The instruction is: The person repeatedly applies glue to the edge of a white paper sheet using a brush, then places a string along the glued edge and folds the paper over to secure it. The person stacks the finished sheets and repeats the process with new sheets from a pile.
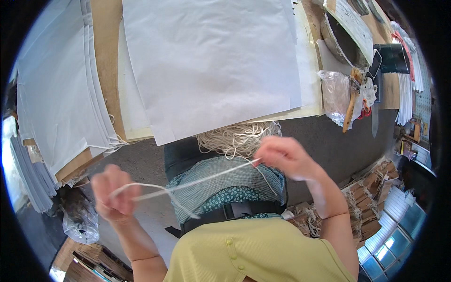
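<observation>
Here I am seeing both hands pinching one white cord (197,181) and stretching it taut across the lap. The left hand (112,193) is curling shut around the cord's left end, with a loop and a loose tail hanging just right of the fist. The right hand (282,155) is closing thumb and fingertips on the cord's right end, slightly higher and farther than the left. The cord is running between them over a teal patterned cloth (225,185) lying on the lap, crossed near me by a black strap (225,212). Just beyond the right hand, a bundle of white cords (235,136) is resting at the near edge of the table. Farther off, large white paper sheets (206,61) are covering the table (105,42), and more stacked sheets (56,89) are lying to the left. To the far right, a wooden-handled brush (352,96) is leaning beside a clear plastic bag (332,94). Near left, on the floor, another clear bag (80,221) is sitting.
</observation>
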Tool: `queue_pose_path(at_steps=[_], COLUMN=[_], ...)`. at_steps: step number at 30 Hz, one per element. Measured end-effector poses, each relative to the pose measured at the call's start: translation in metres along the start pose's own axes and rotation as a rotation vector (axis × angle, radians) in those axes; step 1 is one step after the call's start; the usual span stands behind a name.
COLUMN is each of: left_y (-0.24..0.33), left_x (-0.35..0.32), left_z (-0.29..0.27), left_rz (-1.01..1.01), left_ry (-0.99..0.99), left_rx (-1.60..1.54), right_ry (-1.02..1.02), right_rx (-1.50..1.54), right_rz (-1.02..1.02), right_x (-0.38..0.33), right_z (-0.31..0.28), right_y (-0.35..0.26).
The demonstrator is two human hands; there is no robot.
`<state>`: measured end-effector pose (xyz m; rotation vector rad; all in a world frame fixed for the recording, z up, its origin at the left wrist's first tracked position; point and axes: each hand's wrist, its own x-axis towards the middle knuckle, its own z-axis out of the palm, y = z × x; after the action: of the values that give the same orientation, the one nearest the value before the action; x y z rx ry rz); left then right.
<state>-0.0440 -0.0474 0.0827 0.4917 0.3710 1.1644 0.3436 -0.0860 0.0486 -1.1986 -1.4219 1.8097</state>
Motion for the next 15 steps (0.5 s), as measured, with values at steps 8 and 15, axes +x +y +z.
queue_pose_path(at_steps=[8, 15], left_y=[0.031, -0.033], left_x=[0.002, 0.034], left_z=[-0.075, -0.074], left_rz=[0.114, -0.263], left_ry=[0.522, 0.567], left_rx=[0.473, 1.293], right_ry=[0.682, 0.742], right_rx=[-0.640, -1.433], right_rz=[-0.048, -0.277], right_x=[-0.023, 0.007], right_z=[-0.104, -0.114], right_y=[-0.006, 0.030])
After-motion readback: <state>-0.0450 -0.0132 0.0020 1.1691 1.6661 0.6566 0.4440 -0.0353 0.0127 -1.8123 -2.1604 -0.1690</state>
